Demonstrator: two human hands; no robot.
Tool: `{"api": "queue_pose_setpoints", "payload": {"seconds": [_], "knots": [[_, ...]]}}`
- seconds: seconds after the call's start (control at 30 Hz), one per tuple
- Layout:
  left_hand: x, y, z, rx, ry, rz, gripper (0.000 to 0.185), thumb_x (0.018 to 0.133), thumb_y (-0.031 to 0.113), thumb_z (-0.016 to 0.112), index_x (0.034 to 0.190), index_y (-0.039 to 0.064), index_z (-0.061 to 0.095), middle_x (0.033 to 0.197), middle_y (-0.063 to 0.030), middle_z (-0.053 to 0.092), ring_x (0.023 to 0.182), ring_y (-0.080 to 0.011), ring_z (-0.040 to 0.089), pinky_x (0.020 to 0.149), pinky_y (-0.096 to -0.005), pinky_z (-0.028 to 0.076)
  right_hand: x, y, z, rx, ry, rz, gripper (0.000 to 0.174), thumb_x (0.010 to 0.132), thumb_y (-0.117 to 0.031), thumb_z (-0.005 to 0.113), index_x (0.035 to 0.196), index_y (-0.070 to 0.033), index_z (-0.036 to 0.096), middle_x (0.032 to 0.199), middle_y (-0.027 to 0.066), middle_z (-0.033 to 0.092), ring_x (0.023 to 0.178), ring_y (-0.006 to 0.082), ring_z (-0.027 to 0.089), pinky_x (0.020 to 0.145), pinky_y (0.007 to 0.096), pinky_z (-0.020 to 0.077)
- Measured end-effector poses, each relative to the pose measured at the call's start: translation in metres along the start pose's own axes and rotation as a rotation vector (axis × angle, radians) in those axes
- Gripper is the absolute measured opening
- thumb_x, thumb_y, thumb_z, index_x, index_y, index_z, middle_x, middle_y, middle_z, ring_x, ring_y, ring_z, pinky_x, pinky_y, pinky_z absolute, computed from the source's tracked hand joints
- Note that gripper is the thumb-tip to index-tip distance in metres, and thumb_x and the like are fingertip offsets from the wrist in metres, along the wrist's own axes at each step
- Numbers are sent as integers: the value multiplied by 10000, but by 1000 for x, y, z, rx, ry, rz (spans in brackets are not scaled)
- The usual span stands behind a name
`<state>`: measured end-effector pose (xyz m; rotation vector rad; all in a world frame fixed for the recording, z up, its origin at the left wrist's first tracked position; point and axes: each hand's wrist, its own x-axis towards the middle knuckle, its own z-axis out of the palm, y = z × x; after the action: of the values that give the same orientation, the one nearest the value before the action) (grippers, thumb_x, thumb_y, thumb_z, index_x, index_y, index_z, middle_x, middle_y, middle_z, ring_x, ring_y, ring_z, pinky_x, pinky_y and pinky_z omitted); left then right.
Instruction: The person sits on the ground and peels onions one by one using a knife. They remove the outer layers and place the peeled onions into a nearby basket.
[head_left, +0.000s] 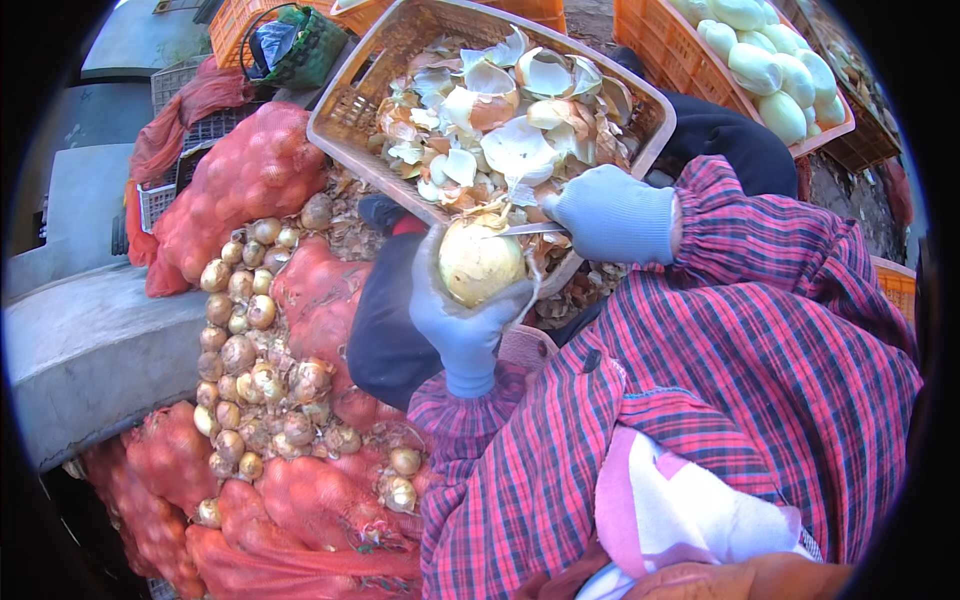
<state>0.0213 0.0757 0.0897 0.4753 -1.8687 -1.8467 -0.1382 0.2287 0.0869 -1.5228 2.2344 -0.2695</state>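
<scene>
A light grey-blue glove covers my left hand (457, 322), which cups a large pale onion (482, 262) from below and the side. Papery skin hangs at the onion's top. In the same kind of glove, my right hand (611, 215) holds a small knife (529, 229), its blade against the onion's upper right. Just beyond both hands, a dirty plastic crate (375, 169) is heaped with onion skins and peel pieces (517, 150). A thin root or strip dangles beside the onion, near my left fingers.
Red mesh sacks of onions (232, 187) lie at the left, with loose unpeeled onions (238, 352) among them. A concrete ledge (105, 345) borders them. Peeled onions (780, 75) fill an orange crate (675, 52) at the upper right. A green woven basket (311, 52) stands at the upper left.
</scene>
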Motion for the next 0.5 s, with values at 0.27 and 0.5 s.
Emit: {"api": "queue_pose_setpoints", "payload": {"seconds": [0.27,0.5], "knots": [[-1,-45,-10,-17,-181,-60,716,786,323,787,1288,-99,498,1188,-152,624,992,-233,671,870,-351,570,48,17,37,-51,379,-259,576,818,-143,598,1380,-73,490,749,153,640,662,351,653,576,470,509],[3,-48,-14,-391,-211,-303,818,668,343,777,1284,-113,493,1174,-191,633,1027,-269,659,894,-384,564,22,-2,11,353,65,6,448,780,-91,629,1221,-10,606,744,127,677,588,253,658,504,355,500]]}}
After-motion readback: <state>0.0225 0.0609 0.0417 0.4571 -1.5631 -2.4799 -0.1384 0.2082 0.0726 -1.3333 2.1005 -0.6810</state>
